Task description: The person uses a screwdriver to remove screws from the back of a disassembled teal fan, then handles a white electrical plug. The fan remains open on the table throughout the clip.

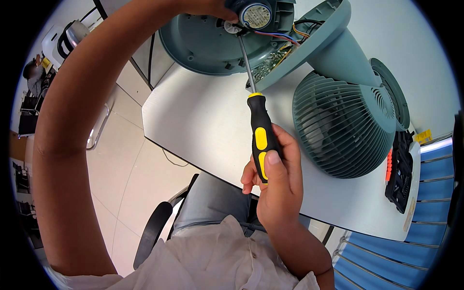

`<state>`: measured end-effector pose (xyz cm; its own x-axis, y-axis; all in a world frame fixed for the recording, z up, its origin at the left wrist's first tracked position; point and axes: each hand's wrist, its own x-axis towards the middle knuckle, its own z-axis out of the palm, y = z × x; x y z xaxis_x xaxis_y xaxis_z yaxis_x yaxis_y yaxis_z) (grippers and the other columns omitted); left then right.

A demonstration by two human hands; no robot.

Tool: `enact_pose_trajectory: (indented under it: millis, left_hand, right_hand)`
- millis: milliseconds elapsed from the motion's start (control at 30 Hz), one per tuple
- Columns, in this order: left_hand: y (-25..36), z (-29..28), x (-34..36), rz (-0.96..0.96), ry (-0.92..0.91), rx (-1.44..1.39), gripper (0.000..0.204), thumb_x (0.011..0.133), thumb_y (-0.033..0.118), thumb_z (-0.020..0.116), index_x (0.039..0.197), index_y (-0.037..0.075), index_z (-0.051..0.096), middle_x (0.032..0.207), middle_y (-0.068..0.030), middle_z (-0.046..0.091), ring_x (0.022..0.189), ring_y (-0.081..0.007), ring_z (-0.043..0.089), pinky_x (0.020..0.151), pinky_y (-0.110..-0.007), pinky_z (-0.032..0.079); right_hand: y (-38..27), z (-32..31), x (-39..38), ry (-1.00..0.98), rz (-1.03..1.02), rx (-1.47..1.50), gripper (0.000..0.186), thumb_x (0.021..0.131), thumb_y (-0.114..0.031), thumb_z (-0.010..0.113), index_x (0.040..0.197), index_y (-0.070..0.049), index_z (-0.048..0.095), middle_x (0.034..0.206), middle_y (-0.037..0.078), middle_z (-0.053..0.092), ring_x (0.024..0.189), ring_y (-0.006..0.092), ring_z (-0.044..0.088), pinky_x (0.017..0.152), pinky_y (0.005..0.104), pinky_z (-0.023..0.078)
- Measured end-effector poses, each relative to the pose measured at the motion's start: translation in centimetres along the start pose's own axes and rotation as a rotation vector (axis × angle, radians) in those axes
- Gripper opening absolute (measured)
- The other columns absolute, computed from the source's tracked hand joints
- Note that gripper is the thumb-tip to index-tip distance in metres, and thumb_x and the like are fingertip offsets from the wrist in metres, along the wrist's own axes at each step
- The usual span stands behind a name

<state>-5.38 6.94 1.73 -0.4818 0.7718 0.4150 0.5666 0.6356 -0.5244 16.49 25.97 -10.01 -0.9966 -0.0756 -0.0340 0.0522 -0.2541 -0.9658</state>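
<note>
My right hand (279, 181) is wrapped round the black and yellow handle of a screwdriver (260, 125). The screwdriver's shaft points up and away. Its tip meets a small white round part (232, 27) inside the grey-green round base (193, 46) of a fan. At the top edge my left hand (212, 7) grips the side of a silver-faced round motor (256, 17), partly cut off by the frame. Coloured wires (280, 36) run from the motor to the opened fan stand (319, 43), where a circuit board (268, 65) shows.
The fan's caged head (343, 125) lies on the white table (193, 111), joined to the stand. Near the right end sits a black tool case (400, 171) beside an orange-red tool (388, 165). A black chair armrest (153, 232) is at my left, and blue slatted panels (386, 253) at right.
</note>
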Motion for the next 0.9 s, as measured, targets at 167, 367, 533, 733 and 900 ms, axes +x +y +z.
enact_pose_trajectory:
  millis: [167,367,533,733,900]
  left_hand:
    - [0.6,-0.7,0.2,-0.026,-0.039,-0.008,0.082,0.056,0.026,0.082,0.131,0.018,0.047,0.137,-0.0184,0.034,0.126,-0.034,0.032,0.101,-0.047,0.028]
    - [0.7,-1.1,0.1,-0.042,-0.05,-0.009,0.081,0.057,0.026,0.082,0.13,0.018,0.048,0.138,-0.0186,0.034,0.126,-0.0342,0.033,0.101,-0.046,0.028]
    - [1.2,-2.0,0.1,-0.059,-0.064,-0.024,0.076,0.057,0.026,0.081,0.127,0.017,0.052,0.136,-0.0189,0.036,0.124,-0.0347,0.035,0.101,-0.046,0.029]
    - [0.5,-1.2,0.0,-0.015,0.032,-0.09,0.071,0.056,0.023,0.08,0.122,0.014,0.057,0.134,-0.0196,0.038,0.12,-0.0352,0.039,0.098,-0.044,0.033]
    - [0.1,-1.2,-0.1,0.01,0.09,-0.128,0.07,0.054,0.023,0.08,0.12,0.013,0.058,0.132,-0.0202,0.041,0.117,-0.0346,0.042,0.096,-0.043,0.035]
  right_hand:
    - [-0.1,-0.1,0.2,-0.003,-0.008,0.012,0.045,0.095,-0.026,0.041,0.129,0.004,0.035,0.084,0.011,0.053,0.058,0.0137,0.054,0.048,0.0257,0.045]
    - [-0.4,0.1,0.3,-0.011,-0.006,0.004,0.045,0.095,-0.026,0.042,0.127,0.003,0.036,0.083,0.01,0.053,0.058,0.0132,0.053,0.049,0.0253,0.044]
    - [-1.9,0.0,0.5,0.027,-0.218,-0.343,0.043,0.088,-0.015,0.056,0.124,0.003,0.039,0.085,0.007,0.053,0.066,0.012,0.054,0.056,0.0226,0.043]
    - [-2.7,0.2,0.9,0.169,-0.728,-1.121,0.049,0.07,0.003,0.068,0.113,0.0,0.046,0.099,0.015,0.049,0.081,0.024,0.057,0.069,0.0312,0.049]
    - [-3.6,0.9,0.7,0.2,-0.725,-1.288,0.048,0.069,0.004,0.068,0.111,0.0,0.046,0.105,0.017,0.045,0.088,0.0283,0.055,0.071,0.0339,0.05]
